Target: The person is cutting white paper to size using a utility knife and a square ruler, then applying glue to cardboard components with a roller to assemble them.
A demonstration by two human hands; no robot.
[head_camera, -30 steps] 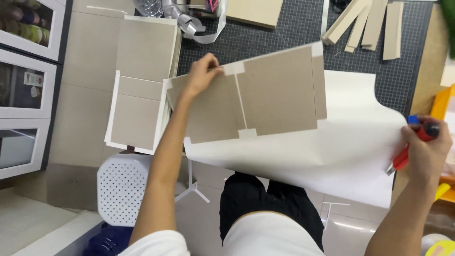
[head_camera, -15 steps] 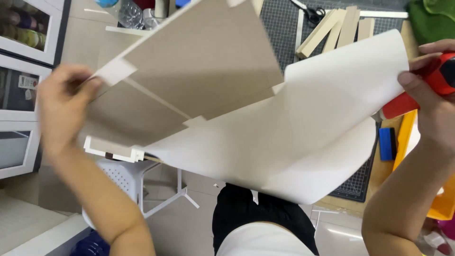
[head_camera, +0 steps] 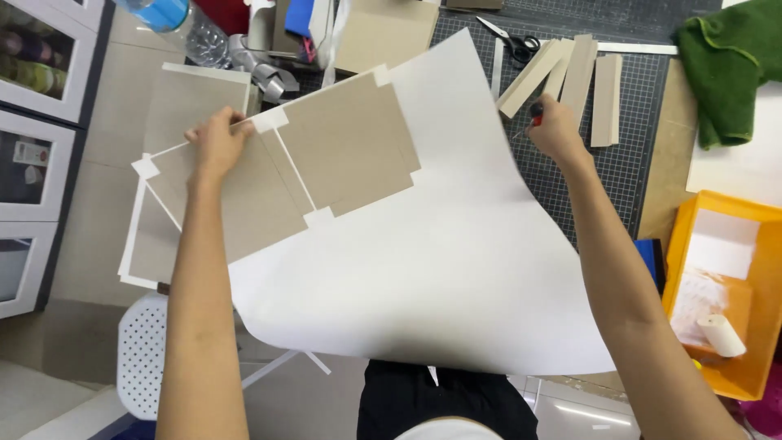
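Note:
A large white paper sheet (head_camera: 423, 269) carries two grey cardboard panels (head_camera: 342, 147) joined by white tape. My left hand (head_camera: 216, 143) grips the upper left edge of the left panel. My right hand (head_camera: 558, 130) is closed on a small red-handled tool (head_camera: 536, 112), of which only the tip of the handle shows. This hand sits at the sheet's upper right edge, over the dark cutting mat (head_camera: 627, 155). The sheet's near edge hangs over my lap.
Grey cardboard strips (head_camera: 570, 73) and scissors (head_camera: 509, 37) lie on the mat. A green cloth (head_camera: 729, 65) is at the far right, with an orange tray (head_camera: 762, 212) holding a white roll (head_camera: 721, 334). More taped cardboard (head_camera: 142, 244), a water bottle (head_camera: 183, 24) and a white stool (head_camera: 142, 354) are at left.
The sheet, tilted up and swung left half a second ago, has come back down flatter. My left hand moved right with the panels; my right hand moved left and away over the mat.

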